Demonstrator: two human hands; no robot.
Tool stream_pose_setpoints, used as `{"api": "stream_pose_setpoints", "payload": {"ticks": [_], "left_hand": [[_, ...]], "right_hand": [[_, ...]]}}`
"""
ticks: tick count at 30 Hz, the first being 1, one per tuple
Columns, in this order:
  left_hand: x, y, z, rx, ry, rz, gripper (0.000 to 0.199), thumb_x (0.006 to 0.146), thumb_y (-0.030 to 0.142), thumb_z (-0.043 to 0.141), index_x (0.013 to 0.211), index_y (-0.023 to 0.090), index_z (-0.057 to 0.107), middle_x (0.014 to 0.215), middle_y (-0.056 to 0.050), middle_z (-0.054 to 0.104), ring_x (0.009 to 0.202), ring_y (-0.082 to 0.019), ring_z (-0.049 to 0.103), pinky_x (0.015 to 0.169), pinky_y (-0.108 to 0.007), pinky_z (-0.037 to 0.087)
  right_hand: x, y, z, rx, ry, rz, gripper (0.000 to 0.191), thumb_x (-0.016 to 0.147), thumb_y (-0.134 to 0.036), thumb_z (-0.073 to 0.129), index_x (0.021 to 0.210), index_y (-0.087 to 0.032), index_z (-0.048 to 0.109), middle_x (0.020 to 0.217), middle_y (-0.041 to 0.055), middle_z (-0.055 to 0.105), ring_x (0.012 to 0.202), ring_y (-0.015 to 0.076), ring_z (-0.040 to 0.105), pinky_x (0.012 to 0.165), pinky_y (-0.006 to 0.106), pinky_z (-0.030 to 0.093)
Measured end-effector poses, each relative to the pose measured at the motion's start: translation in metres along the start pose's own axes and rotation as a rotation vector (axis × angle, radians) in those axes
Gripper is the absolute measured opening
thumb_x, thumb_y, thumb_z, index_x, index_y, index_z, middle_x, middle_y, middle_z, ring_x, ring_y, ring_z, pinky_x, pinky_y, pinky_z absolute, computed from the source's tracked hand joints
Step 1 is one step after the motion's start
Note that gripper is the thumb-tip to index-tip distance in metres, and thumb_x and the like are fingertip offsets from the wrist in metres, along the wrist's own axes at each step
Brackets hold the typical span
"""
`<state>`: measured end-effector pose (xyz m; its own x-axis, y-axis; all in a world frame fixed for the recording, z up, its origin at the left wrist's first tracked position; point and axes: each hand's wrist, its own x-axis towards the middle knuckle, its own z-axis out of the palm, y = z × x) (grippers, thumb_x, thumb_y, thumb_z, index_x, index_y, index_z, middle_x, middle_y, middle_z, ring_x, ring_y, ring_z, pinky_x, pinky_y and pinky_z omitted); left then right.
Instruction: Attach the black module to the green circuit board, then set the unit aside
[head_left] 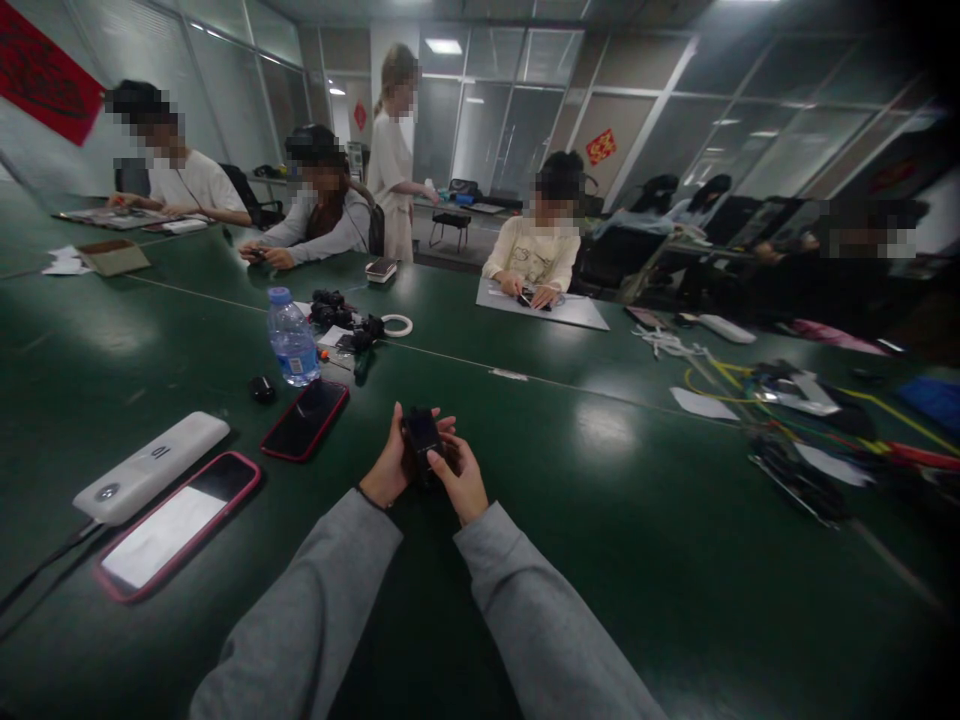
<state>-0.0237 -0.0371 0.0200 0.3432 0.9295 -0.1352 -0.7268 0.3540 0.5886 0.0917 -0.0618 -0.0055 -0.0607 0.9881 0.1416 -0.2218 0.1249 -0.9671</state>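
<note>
Between my hands is a small black handheld device with a dark screen [423, 432], held upright above the green table [600, 560]. My left hand [391, 462] grips its left side, the fingers partly hidden behind it. On the right side, my right hand [461, 475] also holds it, with the thumb lying on its front below the screen. What exactly the device is, I cannot make out. Left of my hands lies a dark phone in a red case [306, 420]. Nearer to me is a phone in a pink case [180, 525] with a bright screen.
A white power bank [154, 465] with a cable lies at left. Behind the phones stand a water bottle [292, 340] and a black earbud-like case [262, 389]. Cables and tools [802, 400] clutter the right side. Several people sit across the table; one person stands behind.
</note>
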Motion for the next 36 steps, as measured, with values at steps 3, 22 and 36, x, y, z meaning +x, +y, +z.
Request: {"api": "stream_pose_setpoints", "payload": {"ticks": [3,22,36], "left_hand": [[0.003,-0.004,-0.003,0.04,0.026,0.01,0.061,0.078,0.064,0.042,0.113,0.016,0.058,0.111,-0.012,0.062,0.099,-0.022,0.06,0.084,-0.034,0.047],[0.009,-0.012,-0.015,0.223,0.145,0.171,0.051,0.065,0.016,0.073,0.112,0.018,0.054,0.108,-0.01,0.063,0.088,-0.018,0.063,0.081,-0.031,0.048],[0.007,-0.015,-0.003,0.107,0.021,0.075,0.04,0.075,0.027,0.066,0.113,0.02,0.054,0.107,-0.008,0.061,0.088,-0.015,0.061,0.079,-0.029,0.047]], "right_hand": [[0.004,0.002,-0.006,-0.037,0.125,-0.033,0.05,0.073,-0.045,0.069,0.107,-0.015,0.05,0.101,0.0087,0.059,0.092,0.0192,0.057,0.078,0.031,0.049],[0.006,0.004,-0.006,-0.157,0.185,-0.116,0.052,0.074,-0.046,0.066,0.11,-0.015,0.046,0.095,0.0084,0.058,0.086,0.0192,0.058,0.077,0.034,0.05],[0.008,-0.003,-0.015,-0.726,0.328,-0.507,0.046,0.08,-0.027,0.058,0.122,-0.016,0.044,0.112,0.0122,0.049,0.105,0.0248,0.047,0.091,0.045,0.041]]}}
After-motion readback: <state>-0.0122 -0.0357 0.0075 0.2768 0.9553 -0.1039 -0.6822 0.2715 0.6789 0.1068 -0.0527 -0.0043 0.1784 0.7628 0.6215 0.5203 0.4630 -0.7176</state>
